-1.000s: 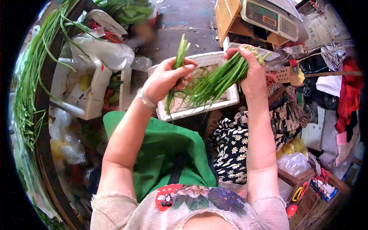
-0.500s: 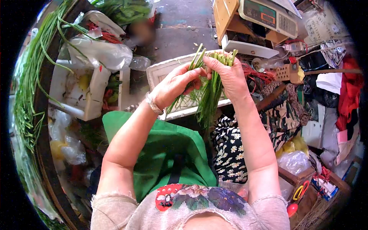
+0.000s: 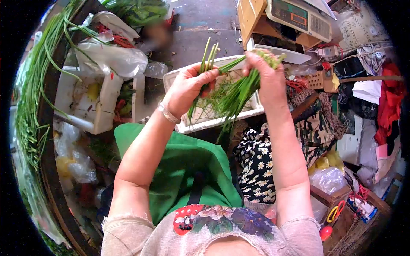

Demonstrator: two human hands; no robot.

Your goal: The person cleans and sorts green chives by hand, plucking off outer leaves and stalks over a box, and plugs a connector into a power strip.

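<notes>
My right hand (image 3: 267, 74) is closed around a thick bunch of leafy green stems (image 3: 239, 96), with the cut ends up to the right and the leaves hanging down to the left. A few separate green stems (image 3: 210, 54) are pinched between the thumb and fingers of my left hand (image 3: 188, 87). One or two stems stretch between the hands. Both hands are over a white foam box (image 3: 222, 123), where loose thin green bits lie. A green cloth (image 3: 188, 166) covers my lap.
A digital scale (image 3: 294, 17) stands on a wooden stand at back right. Long thin green stalks (image 3: 38, 85) hang over the left edge. Another foam box (image 3: 106, 100) is at left, with plastic bags nearby. Scissors (image 3: 335, 213) lie at lower right.
My hands have moved apart: the right one went right with the bunch, the left one slightly left with a few stems. The bunch now slants, and more of the box shows between the hands.
</notes>
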